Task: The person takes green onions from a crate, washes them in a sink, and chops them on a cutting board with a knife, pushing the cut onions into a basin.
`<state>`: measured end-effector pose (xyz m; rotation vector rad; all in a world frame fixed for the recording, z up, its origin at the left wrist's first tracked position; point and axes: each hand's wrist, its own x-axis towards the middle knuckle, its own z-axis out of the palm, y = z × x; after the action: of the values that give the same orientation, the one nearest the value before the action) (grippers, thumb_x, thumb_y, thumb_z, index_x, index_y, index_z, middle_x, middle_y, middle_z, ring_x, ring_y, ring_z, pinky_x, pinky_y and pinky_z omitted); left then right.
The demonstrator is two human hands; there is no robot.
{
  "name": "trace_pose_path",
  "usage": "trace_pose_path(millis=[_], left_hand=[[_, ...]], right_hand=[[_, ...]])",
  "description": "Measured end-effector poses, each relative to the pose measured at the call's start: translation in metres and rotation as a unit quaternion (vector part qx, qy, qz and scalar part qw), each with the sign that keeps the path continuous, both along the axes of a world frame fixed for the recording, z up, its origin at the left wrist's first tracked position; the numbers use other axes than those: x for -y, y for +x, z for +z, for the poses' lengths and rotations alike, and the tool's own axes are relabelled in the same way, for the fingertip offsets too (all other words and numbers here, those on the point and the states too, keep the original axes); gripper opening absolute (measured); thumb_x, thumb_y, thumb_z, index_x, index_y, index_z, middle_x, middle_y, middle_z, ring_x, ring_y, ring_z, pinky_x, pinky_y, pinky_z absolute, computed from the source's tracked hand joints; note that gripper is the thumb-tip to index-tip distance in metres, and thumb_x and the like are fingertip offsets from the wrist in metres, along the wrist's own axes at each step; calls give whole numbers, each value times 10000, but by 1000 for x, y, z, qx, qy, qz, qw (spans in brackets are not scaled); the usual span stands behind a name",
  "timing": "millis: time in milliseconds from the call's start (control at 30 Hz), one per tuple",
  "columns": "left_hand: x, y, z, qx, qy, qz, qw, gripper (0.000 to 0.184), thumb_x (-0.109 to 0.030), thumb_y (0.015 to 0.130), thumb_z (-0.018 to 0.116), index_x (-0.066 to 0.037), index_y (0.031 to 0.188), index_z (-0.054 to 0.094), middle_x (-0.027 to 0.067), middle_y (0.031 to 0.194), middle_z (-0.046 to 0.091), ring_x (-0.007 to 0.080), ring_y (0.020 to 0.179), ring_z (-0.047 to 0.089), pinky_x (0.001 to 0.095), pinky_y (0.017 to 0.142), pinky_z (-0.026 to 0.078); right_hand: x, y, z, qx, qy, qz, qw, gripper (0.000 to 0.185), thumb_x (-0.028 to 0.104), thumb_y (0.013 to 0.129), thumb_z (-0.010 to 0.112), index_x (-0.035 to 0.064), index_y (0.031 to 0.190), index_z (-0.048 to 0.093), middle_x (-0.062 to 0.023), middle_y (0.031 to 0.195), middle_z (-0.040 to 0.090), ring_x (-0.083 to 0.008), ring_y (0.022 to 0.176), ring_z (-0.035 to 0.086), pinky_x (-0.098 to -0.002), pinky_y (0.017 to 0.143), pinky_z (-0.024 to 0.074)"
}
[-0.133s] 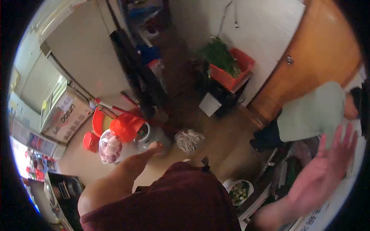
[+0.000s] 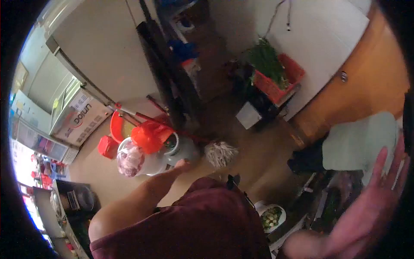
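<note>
My right hand [image 2: 384,179] is raised at the far right, its fingers spread and blurred, with nothing seen in it. Beyond it, overlapping in view, stands a person in a pale green shirt [image 2: 360,142]. My left arm bends across the lower left. My left hand [image 2: 183,165] looks curled beside a white bucket [image 2: 172,144], and whatever it may hold is hidden. Left of that bucket, a clear plastic bag of pinkish contents [image 2: 130,159] sits by a red plastic bag [image 2: 148,136].
A mop head [image 2: 221,153] lies on the floor ahead. A red basket [image 2: 297,71] of green leafy vegetables stands by the wall. A white bowl [image 2: 282,218] of chopped food is at the lower right. A cardboard box [image 2: 79,116] stands left, a wooden door [image 2: 360,86] right.
The view has shifted, so most things sit farther right and the basket and door lower. My right hand has moved toward the right edge, its fingers still spread. My left hand stays by the bucket.
</note>
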<state>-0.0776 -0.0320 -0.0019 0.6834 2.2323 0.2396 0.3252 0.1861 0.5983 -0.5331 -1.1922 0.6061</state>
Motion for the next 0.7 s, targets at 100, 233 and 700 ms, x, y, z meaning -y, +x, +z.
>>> trace_pose_path(millis=[100,233,700], left_hand=[[-55,50,30,4,79,-53,995,333,-386,898,602,-114,1035,736,195,1079,715,386,1040,671,483,919,530],[-144,46,51,12,177,-26,984,354,-393,891,584,-90,1024,711,201,1083,698,392,1052,663,492,903,531],[-327,10,-6,109,219,128,961,322,-391,882,667,-128,1060,716,131,1035,730,320,944,704,411,849,552]], right_hand=[[-7,-41,-16,34,26,14,999,621,194,958,489,34,1514,262,-185,1562,305,-327,1458,288,-530,1199,193],[-28,-72,-32,64,41,38,996,577,151,943,516,27,1474,327,-181,1515,363,-309,1421,341,-497,1175,247],[-257,-90,-273,290,-340,209,870,524,-43,858,631,7,1370,533,-127,1324,597,-218,1256,548,-359,1084,416]])
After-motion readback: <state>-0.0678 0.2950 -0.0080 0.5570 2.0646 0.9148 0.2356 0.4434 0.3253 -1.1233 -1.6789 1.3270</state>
